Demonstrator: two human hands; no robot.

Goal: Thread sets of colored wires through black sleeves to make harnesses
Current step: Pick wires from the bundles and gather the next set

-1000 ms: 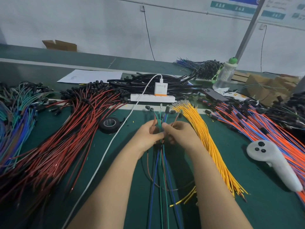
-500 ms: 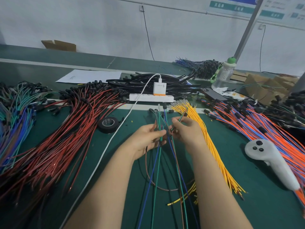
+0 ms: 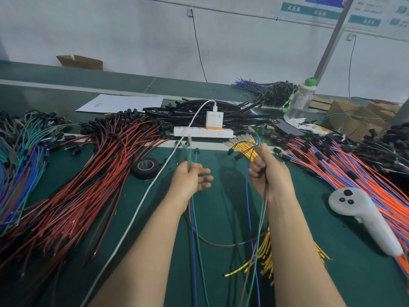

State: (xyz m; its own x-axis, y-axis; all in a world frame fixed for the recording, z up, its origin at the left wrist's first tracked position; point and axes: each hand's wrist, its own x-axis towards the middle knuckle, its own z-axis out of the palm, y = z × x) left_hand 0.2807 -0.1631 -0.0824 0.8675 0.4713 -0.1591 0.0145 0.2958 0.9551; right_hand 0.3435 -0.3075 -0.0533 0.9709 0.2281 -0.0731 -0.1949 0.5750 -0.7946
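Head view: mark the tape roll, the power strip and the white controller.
black tape roll (image 3: pixel 143 175), head view, near side of its outer wall.
power strip (image 3: pixel 203 132), head view, middle of its white top face.
white controller (image 3: pixel 371 222), head view, middle of its handle.

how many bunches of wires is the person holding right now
2. The left bunch is pinched in the left hand, near the tape roll; the right bunch is gripped in the right hand, by the yellow wires. Strands under the forearms may be hidden.
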